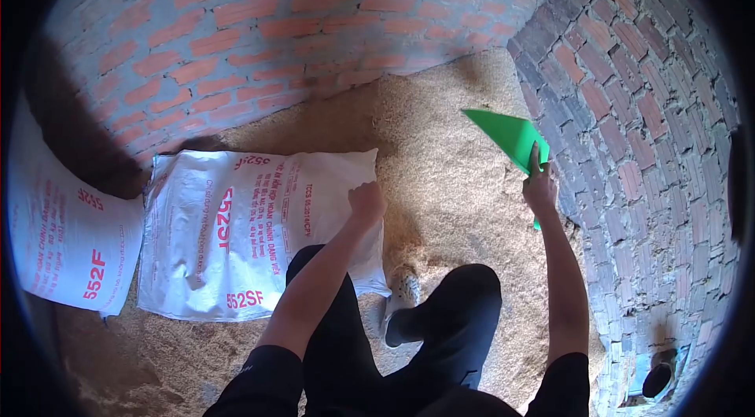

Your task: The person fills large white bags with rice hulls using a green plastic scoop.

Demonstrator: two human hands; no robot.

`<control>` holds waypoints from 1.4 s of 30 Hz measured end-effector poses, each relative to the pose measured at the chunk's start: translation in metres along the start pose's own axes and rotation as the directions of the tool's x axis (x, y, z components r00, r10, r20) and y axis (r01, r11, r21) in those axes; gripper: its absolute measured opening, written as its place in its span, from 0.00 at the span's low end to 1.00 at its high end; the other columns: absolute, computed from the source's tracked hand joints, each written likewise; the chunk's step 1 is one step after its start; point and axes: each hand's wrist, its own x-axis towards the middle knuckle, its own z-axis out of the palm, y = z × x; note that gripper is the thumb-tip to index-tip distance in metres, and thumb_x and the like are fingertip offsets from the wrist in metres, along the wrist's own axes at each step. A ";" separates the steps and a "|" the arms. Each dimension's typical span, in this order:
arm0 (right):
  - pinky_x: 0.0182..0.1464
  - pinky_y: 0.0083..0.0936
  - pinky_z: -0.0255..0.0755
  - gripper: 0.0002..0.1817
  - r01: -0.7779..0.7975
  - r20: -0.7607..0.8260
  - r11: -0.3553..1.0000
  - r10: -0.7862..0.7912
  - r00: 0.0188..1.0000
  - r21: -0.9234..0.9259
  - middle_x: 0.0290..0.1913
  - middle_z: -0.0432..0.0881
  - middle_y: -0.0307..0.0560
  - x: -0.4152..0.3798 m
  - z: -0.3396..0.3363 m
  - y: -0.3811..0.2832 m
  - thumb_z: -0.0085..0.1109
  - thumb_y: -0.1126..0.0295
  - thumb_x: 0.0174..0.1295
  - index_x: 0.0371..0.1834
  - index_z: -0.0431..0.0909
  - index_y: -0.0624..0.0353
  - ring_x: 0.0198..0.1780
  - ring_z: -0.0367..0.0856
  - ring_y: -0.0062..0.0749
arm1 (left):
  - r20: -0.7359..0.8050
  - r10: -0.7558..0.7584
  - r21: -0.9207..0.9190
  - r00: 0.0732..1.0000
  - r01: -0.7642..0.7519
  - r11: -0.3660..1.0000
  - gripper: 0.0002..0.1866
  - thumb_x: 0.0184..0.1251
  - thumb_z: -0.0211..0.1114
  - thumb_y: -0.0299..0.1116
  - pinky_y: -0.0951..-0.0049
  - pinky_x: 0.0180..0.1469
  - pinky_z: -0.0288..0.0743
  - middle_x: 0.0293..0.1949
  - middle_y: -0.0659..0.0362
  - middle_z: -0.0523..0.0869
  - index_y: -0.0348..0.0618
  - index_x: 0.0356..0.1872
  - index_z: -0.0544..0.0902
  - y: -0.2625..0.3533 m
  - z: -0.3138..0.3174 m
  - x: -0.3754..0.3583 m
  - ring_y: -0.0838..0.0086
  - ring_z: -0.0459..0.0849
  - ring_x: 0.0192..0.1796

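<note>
My right hand (539,187) is closed on a green dustpan-like scoop (503,134), one finger lying along its back, above the pale husks or shavings (440,181). The scoop's wide edge points up and left. A white sack (189,236) with red print lies flat at the centre left. Over its right side is my left hand (367,203), fingers curled into a fist at the sack's upper right part; whether it pinches the sack's edge is hidden.
Another printed white sack (71,236) lies at the far left. A brick wall (314,16) runs behind, and a darker one (637,118) curves along the right. My shoe (403,291) stands in the loose material beside the sack. A round dark opening (657,379) is at lower right.
</note>
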 end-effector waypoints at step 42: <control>0.41 0.45 0.78 0.47 -0.024 0.421 0.969 -0.084 0.903 0.245 0.59 0.67 0.73 -0.085 0.138 -0.042 0.46 0.77 0.51 0.74 0.34 0.39 0.39 0.82 0.57 | 0.249 0.222 -0.040 0.943 -0.218 0.975 0.16 0.55 0.61 0.34 0.59 0.49 0.75 0.41 0.48 0.84 0.48 0.47 0.82 -0.003 -0.037 -0.008 0.56 0.82 0.46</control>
